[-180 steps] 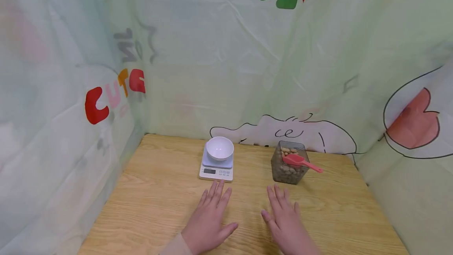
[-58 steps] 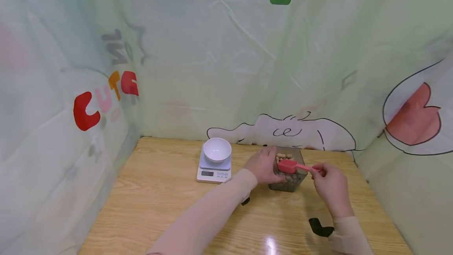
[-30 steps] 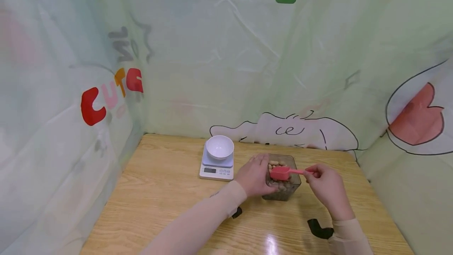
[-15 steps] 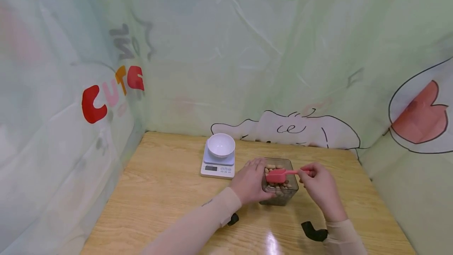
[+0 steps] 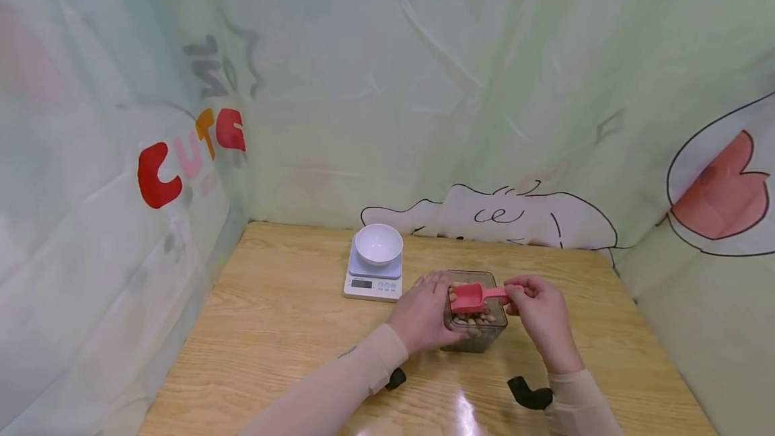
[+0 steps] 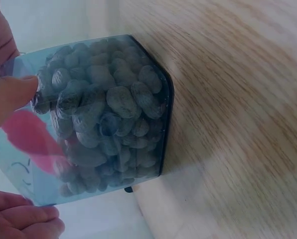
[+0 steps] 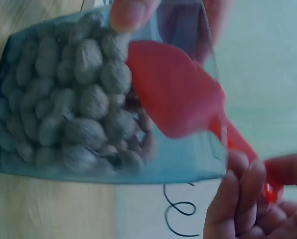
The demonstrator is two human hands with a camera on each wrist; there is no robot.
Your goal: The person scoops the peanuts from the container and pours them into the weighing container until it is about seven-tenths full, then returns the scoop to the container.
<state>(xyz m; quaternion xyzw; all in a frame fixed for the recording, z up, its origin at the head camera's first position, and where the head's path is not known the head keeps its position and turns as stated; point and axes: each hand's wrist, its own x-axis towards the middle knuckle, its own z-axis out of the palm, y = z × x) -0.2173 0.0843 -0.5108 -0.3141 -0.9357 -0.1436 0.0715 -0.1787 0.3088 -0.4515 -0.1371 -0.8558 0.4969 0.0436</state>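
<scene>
My left hand (image 5: 424,315) grips a clear grey square container (image 5: 469,343) from its left side, with the thumb on the near wall. Unshelled peanuts (image 6: 121,102) fill the lower part, seen through the wall in the left wrist view. Between thumb and fingers, my right hand (image 5: 539,315) pinches the handle of a red scoop (image 5: 467,299) at the container's right rim. The scoop's blade is inside the container, its edge down against the peanuts in the right wrist view (image 7: 176,94). Whether it carries any peanuts is hard to tell.
A white kitchen scale (image 5: 373,288) stands left of the container, bearing a white bowl (image 5: 379,246). Black bands (image 5: 529,394) hang beneath both wrists. Printed curtains (image 5: 363,120) enclose the wooden table (image 5: 272,315) at the back and sides.
Both hands first hovered over the table. The left then took the container and drew it nearer and leftward. The right grasped the scoop that lay across the rim; its blade now sits inside.
</scene>
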